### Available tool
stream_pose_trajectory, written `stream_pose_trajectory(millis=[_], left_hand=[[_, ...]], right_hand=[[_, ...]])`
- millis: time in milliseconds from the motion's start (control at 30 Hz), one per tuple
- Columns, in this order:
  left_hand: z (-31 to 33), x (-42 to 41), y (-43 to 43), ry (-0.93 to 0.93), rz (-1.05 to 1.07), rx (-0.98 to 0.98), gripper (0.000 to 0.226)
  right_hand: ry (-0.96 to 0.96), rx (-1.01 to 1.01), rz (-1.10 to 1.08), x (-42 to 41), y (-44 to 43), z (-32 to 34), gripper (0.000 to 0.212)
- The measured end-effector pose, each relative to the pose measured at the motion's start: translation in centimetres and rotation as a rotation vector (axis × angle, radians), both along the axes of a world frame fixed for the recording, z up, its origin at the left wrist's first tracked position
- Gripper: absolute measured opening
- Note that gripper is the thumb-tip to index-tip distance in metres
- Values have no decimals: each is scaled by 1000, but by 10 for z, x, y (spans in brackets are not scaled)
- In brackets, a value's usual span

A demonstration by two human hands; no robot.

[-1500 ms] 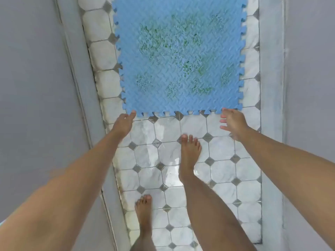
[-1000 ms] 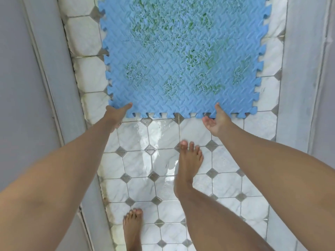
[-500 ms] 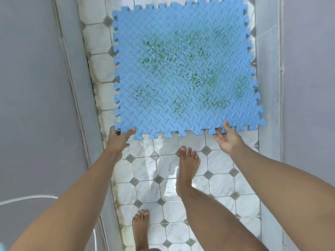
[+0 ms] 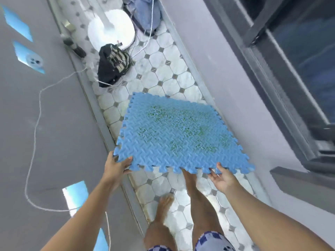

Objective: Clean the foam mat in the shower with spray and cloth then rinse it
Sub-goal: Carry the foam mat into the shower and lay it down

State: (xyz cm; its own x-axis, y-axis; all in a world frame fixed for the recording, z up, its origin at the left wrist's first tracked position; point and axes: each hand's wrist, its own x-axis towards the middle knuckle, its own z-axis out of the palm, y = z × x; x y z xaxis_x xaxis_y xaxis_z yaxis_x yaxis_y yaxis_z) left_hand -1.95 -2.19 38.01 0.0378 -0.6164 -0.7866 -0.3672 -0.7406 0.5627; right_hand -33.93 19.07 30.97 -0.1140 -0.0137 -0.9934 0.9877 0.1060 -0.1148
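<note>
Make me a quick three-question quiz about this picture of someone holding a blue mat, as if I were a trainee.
1. True or false: the blue foam mat lies flat on the tiled floor.
2. Which part of the mat do the left hand and right hand grip? A) the far edge B) the near edge C) the middle
3. What colour are the stains across the mat's top?

Key
1. False: it is lifted, held at its near edge.
2. B: the left hand is at the near left corner, the right hand's fingers further right along that edge.
3. Green.
</note>
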Motion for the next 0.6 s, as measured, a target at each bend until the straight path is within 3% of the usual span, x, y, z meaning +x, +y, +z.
stream_pose_trajectory(millis=[200,333,600], left_hand=[[76,10,10,-40,-216,31,41],[120,-11,42,-86,-486,64,50],[150,-130,221,-107,-1133,86,37]], right_hand=[[11,-5,-226,72,82,89,11],[-36,61,-519,134,174,142,12],[52,176,-1111,256,373,201,5]])
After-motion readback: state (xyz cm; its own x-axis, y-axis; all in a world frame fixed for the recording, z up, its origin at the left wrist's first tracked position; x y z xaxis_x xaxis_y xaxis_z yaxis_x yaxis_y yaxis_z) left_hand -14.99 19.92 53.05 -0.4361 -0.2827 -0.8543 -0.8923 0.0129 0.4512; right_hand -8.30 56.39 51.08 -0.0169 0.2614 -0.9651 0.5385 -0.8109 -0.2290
